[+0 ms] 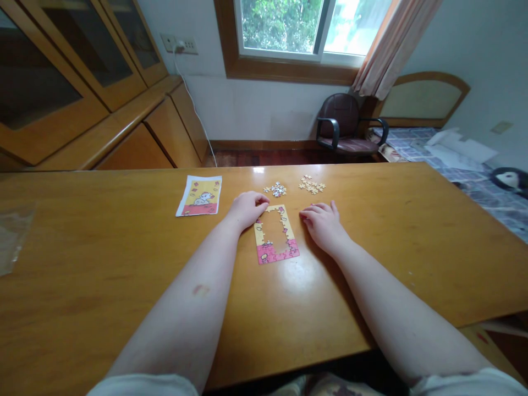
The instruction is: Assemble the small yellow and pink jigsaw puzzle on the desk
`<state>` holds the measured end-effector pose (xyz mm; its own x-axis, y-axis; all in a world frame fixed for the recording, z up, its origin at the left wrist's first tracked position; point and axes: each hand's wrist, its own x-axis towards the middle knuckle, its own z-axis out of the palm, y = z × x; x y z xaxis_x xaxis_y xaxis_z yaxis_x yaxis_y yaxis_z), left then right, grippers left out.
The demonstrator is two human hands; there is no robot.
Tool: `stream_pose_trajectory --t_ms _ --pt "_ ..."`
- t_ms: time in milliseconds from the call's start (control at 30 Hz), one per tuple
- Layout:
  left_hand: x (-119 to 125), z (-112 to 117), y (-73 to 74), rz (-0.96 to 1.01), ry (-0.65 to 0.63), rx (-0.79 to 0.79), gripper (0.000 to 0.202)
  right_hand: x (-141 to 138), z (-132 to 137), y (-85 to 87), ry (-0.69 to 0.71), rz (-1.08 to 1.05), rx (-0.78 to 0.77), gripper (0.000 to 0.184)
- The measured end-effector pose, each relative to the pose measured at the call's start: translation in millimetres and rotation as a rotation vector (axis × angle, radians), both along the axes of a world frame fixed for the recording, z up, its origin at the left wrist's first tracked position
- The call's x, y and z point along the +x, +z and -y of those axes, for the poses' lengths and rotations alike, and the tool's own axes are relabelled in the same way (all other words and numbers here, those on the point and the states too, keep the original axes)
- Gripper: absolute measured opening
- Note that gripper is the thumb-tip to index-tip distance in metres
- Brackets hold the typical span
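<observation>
A partly assembled jigsaw puzzle [277,256] lies flat on the table, its yellow and pink border joined around an open middle. My left hand [248,209] is at its upper left corner, thumb and fingers closed on the edge there and covering it. To the right of the puzzle, apart from it, my right hand [325,226] rests low over the table. Its thumb and forefinger are pinched together with a reddish spot between them, too small to name; the little finger sticks out. Beyond the hands lie a pile of printed puzzle pieces [278,190] and a pile of plain tan pieces [312,185].
A picture sheet [201,196] showing a white cartoon animal lies left of my left hand. A clear plastic bag [12,236] is at the table's left side. Beyond the wooden table [124,264] stand a cabinet [136,110], an armchair [344,124] and a bed [416,137].
</observation>
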<state>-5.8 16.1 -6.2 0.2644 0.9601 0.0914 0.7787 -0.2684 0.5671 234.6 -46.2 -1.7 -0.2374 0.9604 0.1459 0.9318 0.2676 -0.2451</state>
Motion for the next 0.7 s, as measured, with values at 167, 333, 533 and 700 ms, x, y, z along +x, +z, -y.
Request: stream_pose_trajectory --t_ms 167,333,533,700 --pt "-1.2 -0.8 -1.6 0.003 -0.011 0.009 0.025 -0.3 4.4 5.4 0.016 0.026 -0.005 0.024" --pt "-1.3 -0.9 -1.9 0.006 -0.011 0.007 0.024 0.1 5.2 6.5 0.012 0.067 -0.022 0.023" --pt "-0.3 -1.1 -1.3 -0.005 -0.011 0.014 0.025 2.1 4.5 7.3 0.042 0.037 -0.041 0.021" --pt "-0.9 -1.8 -1.9 -0.016 -0.023 0.020 0.025 4.2 6.3 5.0 0.151 -0.128 -0.040 0.024"
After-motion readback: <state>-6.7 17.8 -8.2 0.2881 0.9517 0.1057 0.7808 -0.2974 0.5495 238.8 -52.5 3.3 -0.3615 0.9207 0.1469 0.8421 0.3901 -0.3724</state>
